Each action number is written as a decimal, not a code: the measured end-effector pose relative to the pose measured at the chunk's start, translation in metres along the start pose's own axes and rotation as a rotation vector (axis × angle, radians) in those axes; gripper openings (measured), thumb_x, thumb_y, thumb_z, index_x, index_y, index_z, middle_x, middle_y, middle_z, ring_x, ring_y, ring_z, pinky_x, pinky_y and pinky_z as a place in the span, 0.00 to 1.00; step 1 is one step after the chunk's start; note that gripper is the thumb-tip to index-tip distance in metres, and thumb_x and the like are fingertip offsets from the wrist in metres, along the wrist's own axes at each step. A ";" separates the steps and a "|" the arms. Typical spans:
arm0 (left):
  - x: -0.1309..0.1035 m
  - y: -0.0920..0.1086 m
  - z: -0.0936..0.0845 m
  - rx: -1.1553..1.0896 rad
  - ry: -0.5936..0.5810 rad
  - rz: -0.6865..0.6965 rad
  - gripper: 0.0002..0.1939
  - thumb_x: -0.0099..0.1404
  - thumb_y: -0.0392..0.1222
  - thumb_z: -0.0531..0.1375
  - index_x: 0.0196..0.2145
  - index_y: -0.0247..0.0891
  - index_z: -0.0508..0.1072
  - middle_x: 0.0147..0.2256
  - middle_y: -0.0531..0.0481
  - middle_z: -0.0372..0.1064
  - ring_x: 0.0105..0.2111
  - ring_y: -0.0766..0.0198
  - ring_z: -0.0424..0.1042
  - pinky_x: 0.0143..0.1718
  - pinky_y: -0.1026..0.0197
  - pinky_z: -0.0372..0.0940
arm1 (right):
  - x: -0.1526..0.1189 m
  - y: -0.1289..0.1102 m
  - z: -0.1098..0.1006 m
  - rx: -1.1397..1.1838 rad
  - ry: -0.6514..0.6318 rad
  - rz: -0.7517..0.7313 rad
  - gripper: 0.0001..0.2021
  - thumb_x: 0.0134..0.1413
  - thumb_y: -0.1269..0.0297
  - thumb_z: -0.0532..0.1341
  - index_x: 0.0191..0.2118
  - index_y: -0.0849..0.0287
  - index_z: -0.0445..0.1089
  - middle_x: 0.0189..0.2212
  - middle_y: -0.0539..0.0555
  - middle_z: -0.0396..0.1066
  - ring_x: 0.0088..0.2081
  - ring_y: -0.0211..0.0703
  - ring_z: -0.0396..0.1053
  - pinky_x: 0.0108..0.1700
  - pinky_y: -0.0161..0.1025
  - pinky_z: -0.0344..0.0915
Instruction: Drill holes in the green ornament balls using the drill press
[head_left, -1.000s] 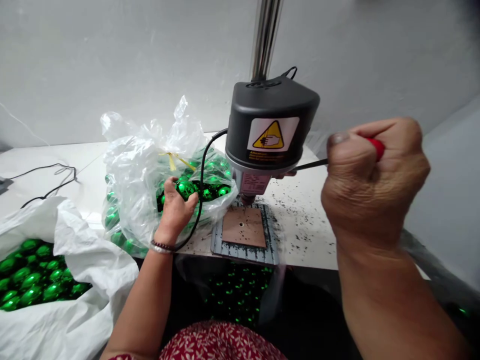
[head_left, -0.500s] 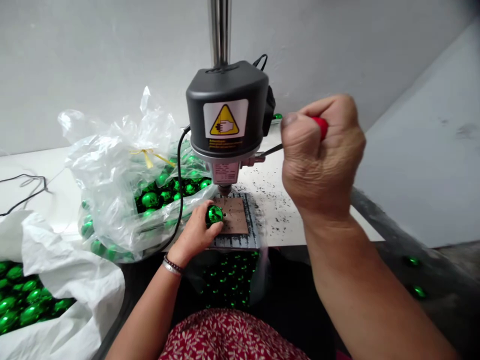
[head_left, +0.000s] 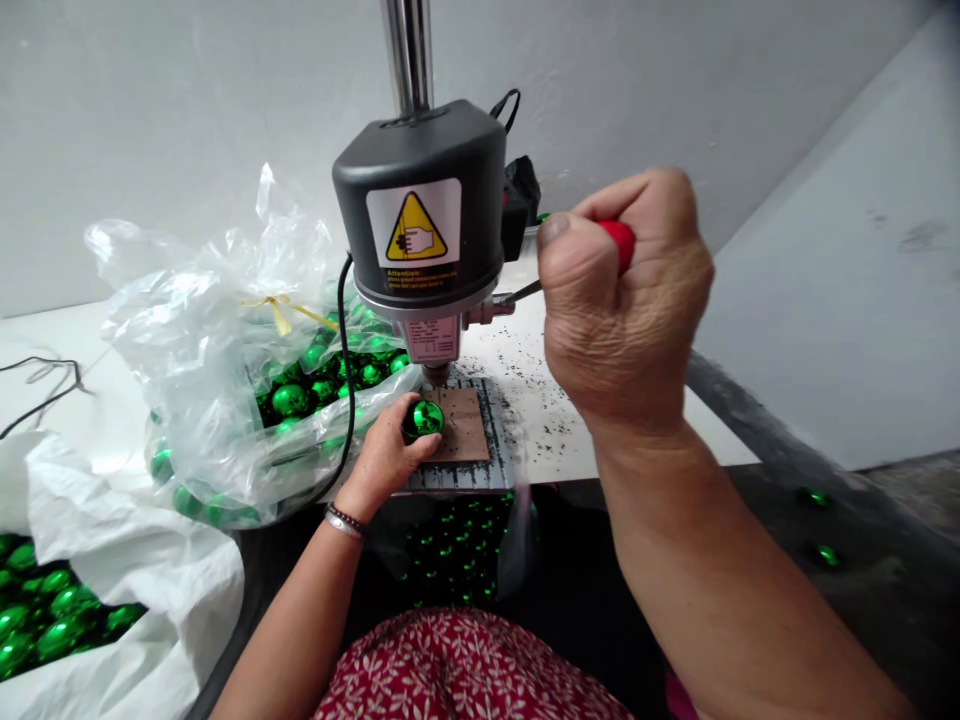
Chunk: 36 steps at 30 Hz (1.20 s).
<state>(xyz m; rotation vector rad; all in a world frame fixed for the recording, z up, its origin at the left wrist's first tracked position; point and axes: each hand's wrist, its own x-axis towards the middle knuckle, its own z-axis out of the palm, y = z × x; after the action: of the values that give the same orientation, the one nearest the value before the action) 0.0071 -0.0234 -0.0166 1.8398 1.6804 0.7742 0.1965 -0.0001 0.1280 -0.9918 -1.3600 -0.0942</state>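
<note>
Between its thumb and fingers my left hand [head_left: 388,447] grips a shiny green ball [head_left: 426,420] on the brown board [head_left: 465,425] of a small drill press [head_left: 420,210]. The press's chuck [head_left: 436,374] is just above the ball; whether the bit touches it cannot be made out. My right hand [head_left: 626,300] is wrapped round the red knob [head_left: 619,243] of the press lever, to the right of the motor housing.
An open clear plastic bag [head_left: 195,370] of green balls lies left of the press, by a black cable [head_left: 343,380]. A white sack [head_left: 142,570] with more balls is at lower left. Dark chips dot the white table [head_left: 712,440]. Balls lie below the table edge.
The view has shifted, so the press appears further left. The ball in my left hand now sits closer under the chuck, hiding the board's hole. My right hand still grips the knob.
</note>
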 end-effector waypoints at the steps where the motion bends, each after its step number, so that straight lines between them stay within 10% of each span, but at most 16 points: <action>1: 0.001 0.001 0.001 0.003 0.010 -0.018 0.30 0.57 0.41 0.66 0.57 0.34 0.67 0.53 0.39 0.72 0.53 0.51 0.72 0.56 0.49 0.66 | 0.000 0.000 0.000 0.014 0.008 -0.003 0.12 0.63 0.57 0.54 0.32 0.59 0.59 0.25 0.46 0.56 0.27 0.27 0.58 0.31 0.29 0.60; 36: 0.023 0.004 0.009 -0.106 -0.142 -0.030 0.36 0.52 0.41 0.70 0.59 0.38 0.71 0.48 0.47 0.78 0.48 0.53 0.76 0.55 0.53 0.68 | -0.012 -0.004 -0.008 0.013 -0.024 0.045 0.09 0.58 0.59 0.54 0.30 0.57 0.58 0.23 0.45 0.60 0.22 0.27 0.56 0.26 0.29 0.57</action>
<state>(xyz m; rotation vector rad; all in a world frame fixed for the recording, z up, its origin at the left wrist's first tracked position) 0.0172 -0.0010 -0.0186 1.7508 1.5439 0.6898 0.1968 -0.0131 0.1213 -1.0155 -1.3580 -0.0393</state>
